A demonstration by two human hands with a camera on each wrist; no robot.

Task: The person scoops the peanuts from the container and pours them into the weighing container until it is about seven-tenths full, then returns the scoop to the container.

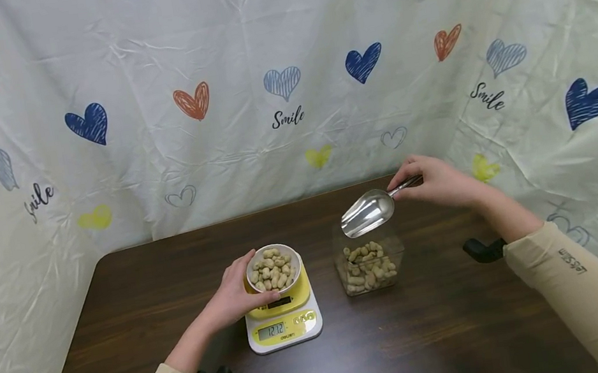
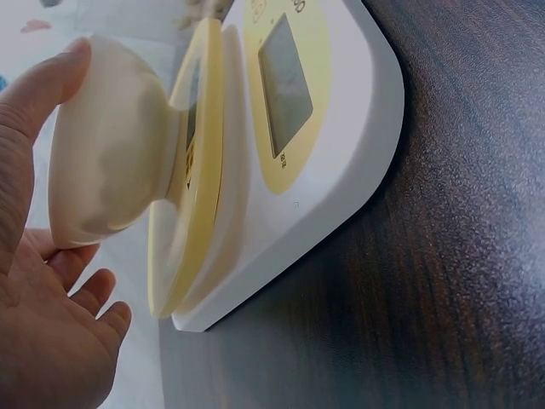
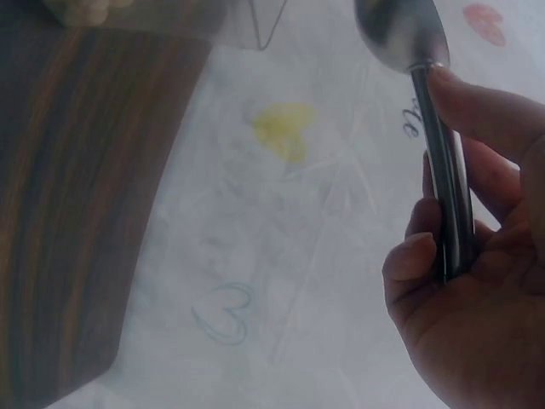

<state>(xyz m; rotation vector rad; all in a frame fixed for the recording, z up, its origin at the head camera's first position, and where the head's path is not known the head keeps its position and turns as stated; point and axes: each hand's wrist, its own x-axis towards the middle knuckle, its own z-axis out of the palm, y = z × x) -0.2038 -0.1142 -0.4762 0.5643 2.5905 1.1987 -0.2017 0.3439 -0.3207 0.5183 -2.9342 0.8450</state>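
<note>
A white bowl [image 1: 274, 269] heaped with unshelled peanuts [image 1: 272, 270] sits on the yellow platform of a kitchen scale [image 1: 285, 324], whose display reads about 121.2. My left hand [image 1: 237, 289] grips the bowl's side, thumb at the front rim and fingers around the far side; the left wrist view shows the bowl [image 2: 111, 145] from below its rim. In my right hand [image 1: 432, 183] is the handle of a metal scoop [image 1: 368, 211], held above a clear box [image 1: 374, 285] partly filled with peanuts. No peanuts show in the scoop. The right wrist view has fingers curled round the handle [image 3: 447, 187].
The dark wooden table [image 1: 427, 348] carries the scale and, to its right, the box. A white curtain [image 1: 242, 156] printed with hearts hangs behind the table's back edge and at both sides. Black wrist straps show on both arms.
</note>
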